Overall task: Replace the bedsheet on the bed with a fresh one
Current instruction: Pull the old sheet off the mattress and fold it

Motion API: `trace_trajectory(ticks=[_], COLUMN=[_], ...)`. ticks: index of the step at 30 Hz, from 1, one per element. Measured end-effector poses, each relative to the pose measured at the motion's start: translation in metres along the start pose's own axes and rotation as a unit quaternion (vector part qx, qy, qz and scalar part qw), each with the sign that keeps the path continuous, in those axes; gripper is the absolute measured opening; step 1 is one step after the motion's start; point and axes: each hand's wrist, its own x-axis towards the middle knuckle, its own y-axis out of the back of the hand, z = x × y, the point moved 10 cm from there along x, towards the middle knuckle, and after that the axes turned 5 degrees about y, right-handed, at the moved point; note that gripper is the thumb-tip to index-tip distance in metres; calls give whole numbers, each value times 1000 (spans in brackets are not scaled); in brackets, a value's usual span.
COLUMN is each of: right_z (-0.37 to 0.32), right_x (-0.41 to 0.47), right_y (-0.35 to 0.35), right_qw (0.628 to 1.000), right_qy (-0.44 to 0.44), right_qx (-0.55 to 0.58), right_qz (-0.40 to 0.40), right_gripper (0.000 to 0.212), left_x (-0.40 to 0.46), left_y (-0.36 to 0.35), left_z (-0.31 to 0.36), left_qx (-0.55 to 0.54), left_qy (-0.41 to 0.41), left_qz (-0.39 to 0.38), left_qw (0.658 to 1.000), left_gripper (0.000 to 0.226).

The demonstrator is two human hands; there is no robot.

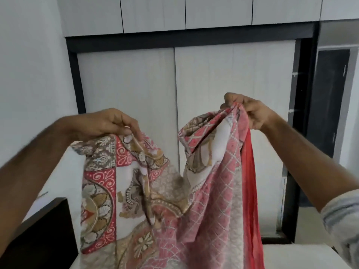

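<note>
Both forearms reach up from the bottom corners, the right one ending in a rolled, pale striped sleeve (342, 216). Between them hangs the patterned bedsheet (155, 191), pink, red, beige and white with floral medallions and a lattice print, lifted in the air and falling out of view at the bottom edge. The left hand (104, 123) pinches a gathered fold at the sheet's upper left edge, its fingers (134, 131) curled down and pressed against the thumb with cloth between them. The right hand (250, 111) sits higher and well apart from the left, closed in a fist around a bunched edge; from that grip a lattice-printed panel and a plain red strip drop straight down. Between the two grips the cloth sags into a deep V. Below the left grip and behind the sheet lies a white mattress surface (64, 171), with a dark wooden bed frame (38, 230) at its near left. Beyond the hands stands a wardrobe (128, 90) with pale sliding doors in a dark frame and light cabinets above. Past the right grip, farther off, is a dark doorway (328, 103).
</note>
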Motion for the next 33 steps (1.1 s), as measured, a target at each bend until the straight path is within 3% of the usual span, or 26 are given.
trace_trajectory(ticks=[3,5,7,9,12,14,17,19,22,25,28,29,31,32,33], right_z=[-13,-7,14,39,69,79,82,78,73,65,55,60,83,95,103], right_x=[5,10,16,27,48,58,68,72,72,72,74,75,79,77,69], right_y=[13,36,56,64,64,64,63,63,50,14,-24,-20,14,44,77], right_qw=[999,997,990,984,980,978,975,973,985,1000,997,998,992,962,893], right_qy=[28,24,1,-16,-25,-25,-16,-1,6,-5,-16,-31,-79,-105,-132], right_qx=[-22,-42,-66,-87,-91,-93,-110,-119,-86,-15,27,15,-90,-218,-368], right_qz=[21,67,122,155,178,187,191,198,150,27,-69,-57,43,127,221], right_gripper=[24,29,40,49,50,40,9,9,6,19,15,13,24,25,20], left_x=[-25,-36,-36,-21,-4,2,5,6,2,-12,-9,-5,11,18,21], left_y=[0,-17,-42,-65,-103,-113,-117,-116,-110,-126,-135,-134,-119,-104,-85], left_z=[19,28,31,33,44,40,38,34,38,76,99,89,37,8,-20], left_qx=[1,-29,18,123,173,175,175,181,170,169,71,30,-49,-89,-125], left_qy=[-32,-51,-57,-81,-142,-163,-167,-159,-174,-292,-360,-352,-260,-177,-106], left_qz=[-52,-124,-161,-142,-97,-55,-23,-14,29,42,17,-1,-1,52,133], left_qw=[998,991,985,979,970,969,970,970,970,940,930,935,964,979,977], left_gripper=[36,33,31,38,29,30,38,41,31,7,34,29,19,27,38])
